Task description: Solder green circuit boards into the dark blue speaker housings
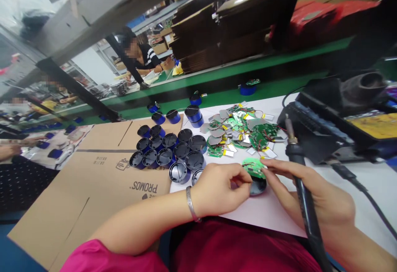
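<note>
My left hand (pixel 225 187) is closed in a pinch at the left rim of a dark round cup (pixel 258 187); what lies between its fingertips is hidden. A bright green circuit board (pixel 253 167) sits tilted over the back of that cup. The fingertips of my right hand (pixel 310 193) close on the board's right edge. A black soldering iron (pixel 300 176) lies across my right hand with its tip pointing up and away; how the hand holds it, I cannot tell.
Blue-sided black cups (pixel 164 156) stand grouped on a cardboard sheet (pixel 108 197) and white paper. Behind my hands lies a heap of circuit boards and silver battery packs (pixel 238 129). A dark soldering stand (pixel 328 127) with a cable is at right. A person (pixel 144 58) works across the bench.
</note>
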The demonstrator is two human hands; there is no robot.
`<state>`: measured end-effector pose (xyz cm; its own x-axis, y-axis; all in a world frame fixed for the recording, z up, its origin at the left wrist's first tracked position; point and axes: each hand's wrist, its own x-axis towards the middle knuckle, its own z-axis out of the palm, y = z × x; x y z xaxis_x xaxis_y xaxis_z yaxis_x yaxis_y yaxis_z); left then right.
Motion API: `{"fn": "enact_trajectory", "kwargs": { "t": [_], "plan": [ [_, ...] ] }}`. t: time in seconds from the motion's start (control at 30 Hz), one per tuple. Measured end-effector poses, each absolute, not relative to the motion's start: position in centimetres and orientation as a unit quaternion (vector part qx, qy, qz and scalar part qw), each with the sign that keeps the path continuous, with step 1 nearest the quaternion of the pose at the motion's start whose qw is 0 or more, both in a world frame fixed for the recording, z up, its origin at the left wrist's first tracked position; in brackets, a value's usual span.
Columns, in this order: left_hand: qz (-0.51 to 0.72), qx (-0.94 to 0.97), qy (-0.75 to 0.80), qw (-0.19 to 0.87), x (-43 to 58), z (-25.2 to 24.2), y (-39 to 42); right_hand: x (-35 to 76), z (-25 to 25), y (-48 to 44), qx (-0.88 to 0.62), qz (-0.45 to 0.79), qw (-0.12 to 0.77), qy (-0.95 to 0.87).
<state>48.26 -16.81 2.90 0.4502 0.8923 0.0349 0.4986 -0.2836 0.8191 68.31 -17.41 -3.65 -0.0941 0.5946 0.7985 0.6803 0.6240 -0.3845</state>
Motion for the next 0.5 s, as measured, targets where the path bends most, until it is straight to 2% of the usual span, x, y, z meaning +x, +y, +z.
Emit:
{"fn": "enact_trajectory", "kwargs": {
  "t": [0.17,0.5],
  "plan": [
    [0.283,0.665,0.511,0.466,48.8,2.9,-16.8,68.7,-4.6,-18.9,-0.43,-0.039,0.505,-0.748],
    [0.278,0.666,0.496,0.483,50.4,2.8,-16.1,68.6,-3.5,-19.6,-0.485,-0.017,0.493,-0.722]
  ]
}}
